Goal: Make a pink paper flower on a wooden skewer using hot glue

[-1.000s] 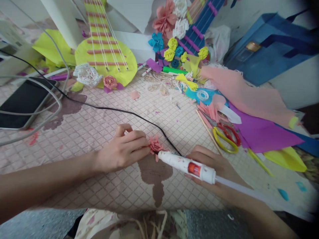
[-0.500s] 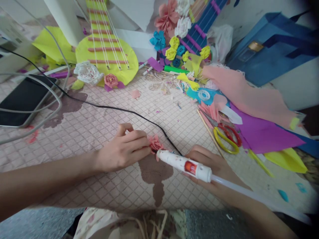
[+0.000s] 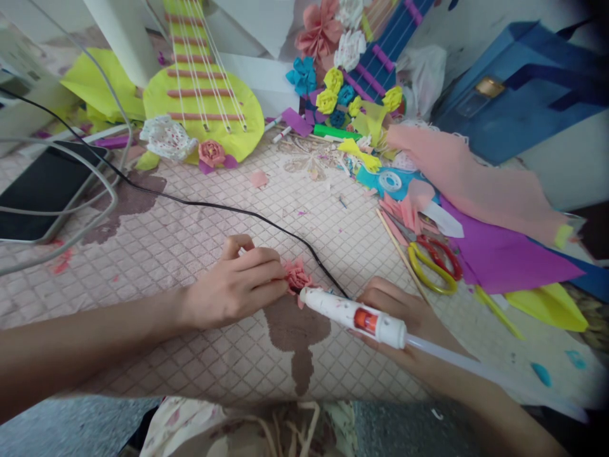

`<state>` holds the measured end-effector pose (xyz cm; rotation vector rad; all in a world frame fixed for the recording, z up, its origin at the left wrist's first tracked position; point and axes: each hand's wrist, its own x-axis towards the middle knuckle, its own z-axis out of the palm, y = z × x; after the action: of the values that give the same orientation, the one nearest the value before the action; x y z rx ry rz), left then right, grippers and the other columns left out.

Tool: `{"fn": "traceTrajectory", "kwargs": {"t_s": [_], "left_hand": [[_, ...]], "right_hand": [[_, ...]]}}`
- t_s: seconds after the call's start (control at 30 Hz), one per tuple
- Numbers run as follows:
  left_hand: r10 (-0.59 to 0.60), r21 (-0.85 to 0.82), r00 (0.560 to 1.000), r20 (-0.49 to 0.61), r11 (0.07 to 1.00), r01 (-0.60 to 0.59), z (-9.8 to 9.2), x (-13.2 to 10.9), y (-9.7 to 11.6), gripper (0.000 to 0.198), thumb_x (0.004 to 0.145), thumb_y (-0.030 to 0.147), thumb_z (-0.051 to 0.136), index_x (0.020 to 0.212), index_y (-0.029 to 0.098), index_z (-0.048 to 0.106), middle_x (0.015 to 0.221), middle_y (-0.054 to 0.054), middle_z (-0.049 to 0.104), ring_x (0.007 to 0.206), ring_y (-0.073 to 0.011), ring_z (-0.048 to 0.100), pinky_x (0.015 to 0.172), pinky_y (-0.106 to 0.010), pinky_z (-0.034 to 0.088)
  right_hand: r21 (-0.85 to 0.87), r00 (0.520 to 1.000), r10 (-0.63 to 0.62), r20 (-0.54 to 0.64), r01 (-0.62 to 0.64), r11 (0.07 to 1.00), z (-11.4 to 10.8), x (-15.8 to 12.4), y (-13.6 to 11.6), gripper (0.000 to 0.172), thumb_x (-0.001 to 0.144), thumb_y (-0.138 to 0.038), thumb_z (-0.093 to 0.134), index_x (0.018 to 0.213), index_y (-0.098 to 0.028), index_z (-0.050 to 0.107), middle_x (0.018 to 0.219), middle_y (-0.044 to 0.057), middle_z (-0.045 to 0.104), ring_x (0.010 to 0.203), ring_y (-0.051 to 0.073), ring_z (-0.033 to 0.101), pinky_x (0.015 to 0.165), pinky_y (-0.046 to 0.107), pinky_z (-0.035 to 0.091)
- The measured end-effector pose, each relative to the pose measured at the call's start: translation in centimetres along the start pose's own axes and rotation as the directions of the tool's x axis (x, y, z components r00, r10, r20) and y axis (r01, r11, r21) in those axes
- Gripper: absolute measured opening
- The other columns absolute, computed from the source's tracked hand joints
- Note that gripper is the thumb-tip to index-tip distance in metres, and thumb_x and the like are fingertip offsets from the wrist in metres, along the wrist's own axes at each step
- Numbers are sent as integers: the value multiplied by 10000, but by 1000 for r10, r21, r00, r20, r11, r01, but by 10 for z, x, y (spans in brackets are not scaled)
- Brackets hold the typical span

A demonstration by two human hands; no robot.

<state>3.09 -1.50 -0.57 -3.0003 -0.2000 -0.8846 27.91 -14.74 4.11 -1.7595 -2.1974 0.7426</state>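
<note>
My left hand (image 3: 242, 279) is closed, its fingers pinching a small pink paper flower (image 3: 298, 277) above the quilted cloth. A short white end of a stick pokes out between thumb and forefinger. In my right hand (image 3: 399, 311) is a white hot glue gun (image 3: 342, 311), gripped from the far side with its orange-red switch facing up. Its nozzle meets the lower edge of the flower; whether glue is coming out cannot be seen. From the rear of the gun a long clear glue stick (image 3: 451, 358) sticks out toward the lower right.
A black cord (image 3: 228, 208) crosses the cloth to the glue gun. Scissors (image 3: 435, 265), a wooden stick (image 3: 402, 254) and purple paper (image 3: 509, 247) lie at right. A yellow paper guitar (image 3: 204, 105) stands behind; a phone (image 3: 42, 190) lies left. A blue case (image 3: 518, 89) stands back right.
The glue gun and my right hand have shifted very slightly to the right. My left hand and the flower look almost unmoved.
</note>
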Motion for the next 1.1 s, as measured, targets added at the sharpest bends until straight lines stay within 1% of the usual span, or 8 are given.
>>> {"fn": "traceTrajectory", "kwargs": {"t_s": [0.2,0.33,0.4,0.5,0.6,0.77,0.93,1.1], "left_hand": [[-20,-26,1000,-11,999,20,1,-2,-1,148,940,151,455,900,176,595,908,-17,659,954,-168,560,788,-341,335],[-25,-47,1000,-12,999,24,2,-1,-1,128,930,160,477,899,176,600,920,-24,655,966,-174,552,786,-340,337],[-44,-61,999,-19,997,42,2,0,-1,99,912,160,509,890,180,603,903,-18,654,950,-174,550,777,-338,333],[-88,-87,996,-31,993,85,3,1,-1,48,886,182,564,887,199,609,872,2,661,909,-171,552,779,-352,315],[-112,-112,994,-18,988,109,3,2,-1,27,870,209,597,891,210,613,872,10,669,897,-173,551,788,-364,307],[-141,-142,990,-3,980,139,4,3,-1,26,865,214,602,887,218,616,856,11,666,899,-173,543,811,-369,306],[-155,-156,988,22,975,156,5,2,-2,42,879,234,585,893,223,623,873,6,664,921,-169,529,822,-366,303],[-181,-180,983,44,966,186,5,3,-1,52,885,240,578,890,230,629,891,5,666,933,-167,522,827,-363,305]], "right_hand": [[-29,1000,-15,-6,14,999,0,1,-1,257,914,-322,435,703,-191,501,700,-3,472,628,124,472,520,241,345],[-45,997,-64,-38,62,997,2,1,2,238,916,-307,434,717,-198,504,698,-5,486,647,130,492,507,230,348],[-49,997,-73,-21,72,996,1,1,2,205,919,-298,438,759,-206,529,711,-5,510,679,134,521,525,232,372],[-45,997,-76,-2,76,996,0,-1,4,145,927,-291,443,894,-224,567,794,5,572,742,134,568,592,245,420],[-43,993,-104,-48,102,994,0,-3,5,167,941,-300,420,965,-223,566,846,22,603,757,135,588,627,256,438],[-44,987,-131,-95,127,991,-3,-4,3,175,937,-294,423,927,-222,582,824,30,624,715,135,595,605,254,441],[14,997,-54,-58,55,998,-7,-9,3,131,893,-255,488,958,-233,600,856,41,638,746,151,605,624,264,446],[112,993,-97,-65,103,988,-12,-8,7,128,855,-237,539,965,-229,604,806,21,617,673,135,587,556,243,426]]}}
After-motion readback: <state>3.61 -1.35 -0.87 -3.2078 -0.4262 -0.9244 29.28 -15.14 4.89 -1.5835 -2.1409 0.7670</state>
